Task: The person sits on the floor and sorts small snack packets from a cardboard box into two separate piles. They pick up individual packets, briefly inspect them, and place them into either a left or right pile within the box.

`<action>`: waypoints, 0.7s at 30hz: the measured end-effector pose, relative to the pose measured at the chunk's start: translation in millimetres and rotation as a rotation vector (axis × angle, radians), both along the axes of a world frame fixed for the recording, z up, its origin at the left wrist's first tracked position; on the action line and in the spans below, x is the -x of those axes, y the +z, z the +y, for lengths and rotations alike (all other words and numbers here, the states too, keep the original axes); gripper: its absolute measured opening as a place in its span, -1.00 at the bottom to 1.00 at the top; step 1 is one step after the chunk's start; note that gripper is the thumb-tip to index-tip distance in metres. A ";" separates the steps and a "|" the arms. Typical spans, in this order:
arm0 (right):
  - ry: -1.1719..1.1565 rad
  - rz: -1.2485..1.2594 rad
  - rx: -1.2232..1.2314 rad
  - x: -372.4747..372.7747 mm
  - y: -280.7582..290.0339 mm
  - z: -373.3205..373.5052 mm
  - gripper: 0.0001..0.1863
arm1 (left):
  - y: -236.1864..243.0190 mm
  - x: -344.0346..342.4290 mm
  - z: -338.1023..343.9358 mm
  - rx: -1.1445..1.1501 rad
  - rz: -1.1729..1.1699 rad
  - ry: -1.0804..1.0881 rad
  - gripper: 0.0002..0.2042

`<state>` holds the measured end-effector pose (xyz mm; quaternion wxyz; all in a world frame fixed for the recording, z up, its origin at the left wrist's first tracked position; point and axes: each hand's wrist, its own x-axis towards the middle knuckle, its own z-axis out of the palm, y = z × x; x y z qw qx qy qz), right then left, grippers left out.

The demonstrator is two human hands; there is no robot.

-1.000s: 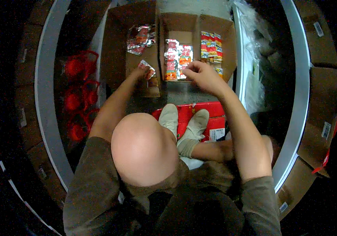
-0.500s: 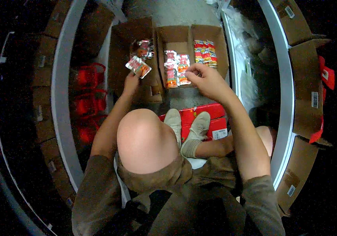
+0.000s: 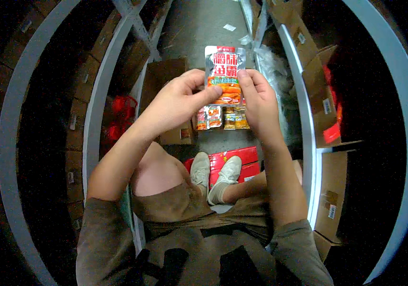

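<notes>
I hold a flat silver snack packet (image 3: 224, 71) with a red top and an orange picture up in front of me. My left hand (image 3: 177, 101) pinches its lower left edge, and my right hand (image 3: 256, 97) grips its right side. Below the packet an open cardboard box (image 3: 175, 136) on the floor holds several small colourful packets (image 3: 220, 118), partly hidden by my hands.
My feet in pale shoes (image 3: 216, 174) rest on flat red boxes (image 3: 242, 157). Cardboard boxes (image 3: 330, 95) line the curved shelf rails on both sides. Red items (image 3: 120, 117) sit on the left shelf. Clear plastic wrap (image 3: 273, 66) lies at the right.
Both hands left the box on the floor and rose toward the camera. They now hold one packet together, where before each reached among the packets below.
</notes>
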<state>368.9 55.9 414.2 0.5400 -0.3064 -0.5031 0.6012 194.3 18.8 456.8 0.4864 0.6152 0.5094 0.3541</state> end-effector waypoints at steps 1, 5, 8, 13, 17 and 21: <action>-0.034 -0.046 -0.010 -5.7 5.8 -2.6 -0.74 | -2.4 -9.3 1.6 -0.125 -0.003 0.031 -0.69; -0.117 -0.063 -0.041 -14.8 2.7 -7.7 -0.74 | -18.2 -35.0 8.5 -0.171 -0.166 0.171 -0.67; -0.189 -0.125 -0.045 -14.7 -2.4 -11.0 -0.72 | -19.3 -52.0 7.7 -0.227 -0.115 0.284 -0.68; -0.325 -0.257 -0.170 -14.2 -28.6 -6.1 -0.70 | -28.2 -67.3 4.3 -0.303 0.016 0.357 -0.69; -0.301 -0.123 -0.081 -14.4 -34.4 -1.0 -0.70 | -41.2 -69.3 15.2 -0.307 0.100 0.375 -0.73; -0.312 -0.053 -0.030 -18.9 -34.0 6.6 -0.69 | -48.0 -71.3 21.2 -0.360 0.172 0.330 -0.75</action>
